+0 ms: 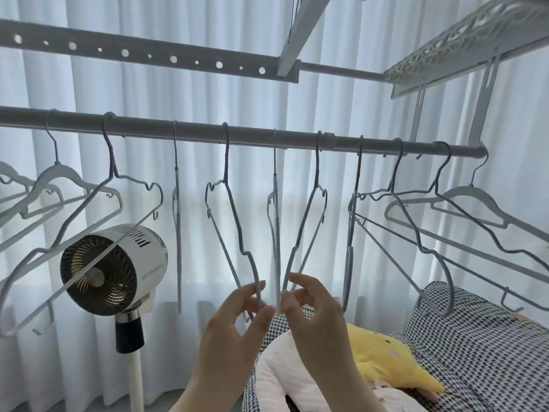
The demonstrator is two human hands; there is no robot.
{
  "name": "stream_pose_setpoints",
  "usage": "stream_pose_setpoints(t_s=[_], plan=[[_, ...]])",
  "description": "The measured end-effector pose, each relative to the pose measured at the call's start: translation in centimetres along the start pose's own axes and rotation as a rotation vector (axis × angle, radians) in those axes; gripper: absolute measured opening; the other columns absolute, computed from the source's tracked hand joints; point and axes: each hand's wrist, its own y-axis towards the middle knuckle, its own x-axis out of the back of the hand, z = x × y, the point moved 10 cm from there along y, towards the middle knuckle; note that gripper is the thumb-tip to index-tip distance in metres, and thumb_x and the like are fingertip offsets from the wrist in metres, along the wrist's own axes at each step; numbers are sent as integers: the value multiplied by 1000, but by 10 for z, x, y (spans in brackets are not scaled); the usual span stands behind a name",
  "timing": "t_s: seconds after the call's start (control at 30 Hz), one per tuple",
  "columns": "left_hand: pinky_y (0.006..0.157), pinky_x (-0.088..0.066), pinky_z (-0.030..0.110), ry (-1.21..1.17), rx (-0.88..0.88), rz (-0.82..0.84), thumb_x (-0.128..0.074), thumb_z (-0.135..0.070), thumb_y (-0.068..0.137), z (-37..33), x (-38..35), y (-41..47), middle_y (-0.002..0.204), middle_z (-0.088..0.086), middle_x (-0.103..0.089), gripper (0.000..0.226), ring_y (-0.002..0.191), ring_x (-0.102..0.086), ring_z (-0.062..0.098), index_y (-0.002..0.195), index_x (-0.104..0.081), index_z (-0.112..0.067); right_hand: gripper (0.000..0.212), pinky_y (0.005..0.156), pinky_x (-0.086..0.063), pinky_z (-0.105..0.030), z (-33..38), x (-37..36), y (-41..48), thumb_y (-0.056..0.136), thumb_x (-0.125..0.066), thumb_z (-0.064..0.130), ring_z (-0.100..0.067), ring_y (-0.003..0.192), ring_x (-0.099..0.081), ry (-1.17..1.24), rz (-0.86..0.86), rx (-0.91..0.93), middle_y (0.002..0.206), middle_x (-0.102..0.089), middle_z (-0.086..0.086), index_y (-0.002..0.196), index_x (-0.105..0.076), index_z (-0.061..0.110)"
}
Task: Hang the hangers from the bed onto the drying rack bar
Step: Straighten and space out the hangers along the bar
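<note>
The left grip (237,328) pinches the bottom of one grey hanger (234,218). The right grip (315,316) pinches the bottom of the next grey hanger (303,221). A thin hanger (277,233) hangs between them. All three hook on the drying rack bar (142,126), with more hangers crowding both sides. A fan (116,269) stands on the left. The bed (475,352), with a yellow toy (386,355), lies low on the right.

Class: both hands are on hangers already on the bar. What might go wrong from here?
1. The left hand and right hand pinch the left hanger and right hanger low down; a tug might lift a hook off the bar.
2. The middle hanger hangs close between them and may tangle.
</note>
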Motion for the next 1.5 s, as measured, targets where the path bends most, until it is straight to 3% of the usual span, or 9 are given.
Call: stream_pose_setpoints(t_s=[0.2,0.4,0.53,0.67,0.8,0.9,0.97,1.13,1.5], plan=[[69,-36,-5,58,17,-52,-23,-101,25,2,6,3,87,-52,-49,83,87,-47,-28,90,-46,-54,30,90,-39,-25,-5,8,0,57,-33,62,-10,94,-58,-9,-38,56,81,-64,21,79,-48,48],[67,-33,-7,47,5,-39,-41,-82,34,-1,4,4,82,-55,-47,63,87,-45,-30,89,-47,-51,31,82,-37,-8,-10,16,-3,56,-34,62,0,88,-59,-3,-23,59,76,-68,10,80,-48,49],[69,-32,-9,34,-2,-49,-26,-100,27,1,6,5,86,-49,-53,80,87,-46,-30,88,-47,-52,27,75,-34,4,-2,29,-10,61,-36,58,6,88,-54,-39,-118,135,99,-54,33,84,-47,47],[71,-35,-1,8,-4,-39,-34,-97,31,3,6,6,91,-37,-60,70,90,-50,-22,83,-57,-58,22,64,-37,3,23,63,-27,73,-45,41,0,63,-48,-98,-370,327,81,-55,21,92,-56,36],[71,-37,2,-1,-35,-41,-35,-96,33,0,7,8,86,-33,-63,71,86,-55,-16,85,-55,-52,16,66,-36,5,71,109,-10,80,-45,27,12,67,-49,-94,-479,510,61,-48,14,90,-58,31],[71,-35,6,-6,-42,-46,-44,-74,45,-1,7,8,76,-30,-65,49,84,-57,-15,86,-52,-49,19,71,-36,4,104,132,46,85,-50,17,14,74,-54,-179,-430,545,78,-60,5,96,-64,12],[73,-35,5,-10,-49,-44,-45,-75,44,-1,7,7,74,-27,-65,46,86,-56,-16,82,-60,-52,22,76,-36,-5,114,136,95,90,-48,10,-10,91,-61,-331,-362,501,98,-65,-9,105,-64,3],[74,-34,5,-5,-25,-66,-48,-81,36,-2,12,8,72,-27,-66,43,88,-54,-21,79,-45,-77,38,109,-22,-25,95,130,207,97,-37,12,-22,134,-34,-654,-154,296,145,-40,-7,133,-44,6],[74,-38,-5,36,-27,-83,-49,-91,25,13,19,19,61,-21,-66,54,79,-61,-11,75,-53,-70,42,104,-20,-29,65,99,245,101,-22,25,-26,132,-35,-828,76,153,145,-39,-7,138,-37,14]])
